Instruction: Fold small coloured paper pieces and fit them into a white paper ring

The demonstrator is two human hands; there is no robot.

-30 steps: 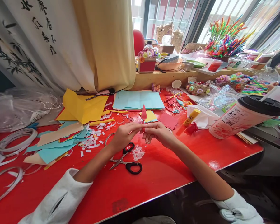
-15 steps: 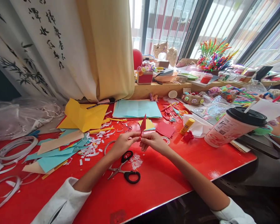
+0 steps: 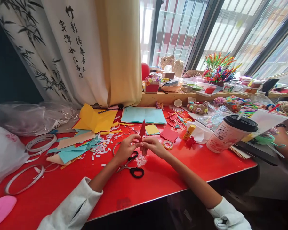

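Note:
Between my two hands, a folded piece of red paper (image 3: 143, 128) stands with its pointed tip upward. My left hand (image 3: 127, 147) pinches its lower left side, and my right hand (image 3: 155, 147) grips it from the right, the fingertips meeting around its base. How the paper is folded under the fingers is hidden. Just below my left hand, black-handled scissors (image 3: 137, 172) lie on the red table (image 3: 163, 182), blades pointing left. White paper scraps (image 3: 141, 160) lie beside them. Beyond my right hand are a red paper square (image 3: 169, 135) and a small tape roll (image 3: 168, 145).
On the left lie teal and tan paper strips (image 3: 74, 150), yellow paper (image 3: 94, 116) and white rings (image 3: 41, 142). Teal sheets (image 3: 144, 114) lie at the back. At right stand a glue stick (image 3: 189, 132) and a lidded drink cup (image 3: 227, 135). Another person's arm (image 3: 284, 142) shows at far right.
The camera view has shifted, so more of the table's left side shows. The red paper has tilted slightly to stand more upright; both hands keep their hold on it.

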